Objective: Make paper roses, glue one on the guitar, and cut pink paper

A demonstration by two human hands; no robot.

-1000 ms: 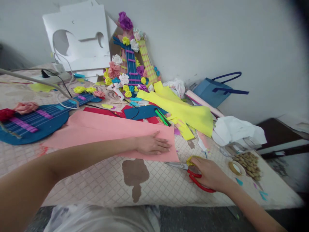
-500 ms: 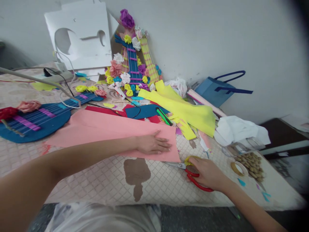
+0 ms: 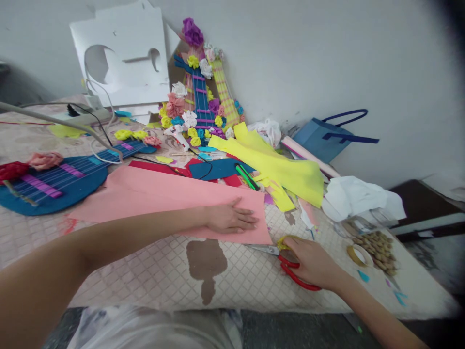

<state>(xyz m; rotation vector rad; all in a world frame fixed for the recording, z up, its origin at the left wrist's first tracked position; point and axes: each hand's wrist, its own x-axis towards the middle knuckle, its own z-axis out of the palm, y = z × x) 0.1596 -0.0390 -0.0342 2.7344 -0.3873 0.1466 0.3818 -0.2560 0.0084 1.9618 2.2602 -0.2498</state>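
A long pink sheet [image 3: 152, 191] lies across the table, and my left hand [image 3: 230, 217] rests flat on its right end with fingers spread. My right hand [image 3: 312, 261] is closed round red-handled scissors [image 3: 298, 278] with something yellow about the upper handle. The scissor blades point left, just below the sheet's lower right edge; whether they touch it I cannot tell. Beyond the sheet lie a green box cutter [image 3: 247, 176], a blue strip [image 3: 220, 168] and a crumpled yellow sheet [image 3: 283, 167].
A blue paper guitar [image 3: 83, 174] lies at left, near cables and a glue gun [image 3: 177, 135]. Decorated guitars [image 3: 203, 97] and a white cut-out board [image 3: 119, 63] lean on the wall. At right are a blue bag [image 3: 319, 140], a tape roll [image 3: 359, 255] and peanuts [image 3: 379, 249].
Both hands, the scissors and the pink sheet stay almost where they were. The view has shifted very slightly.
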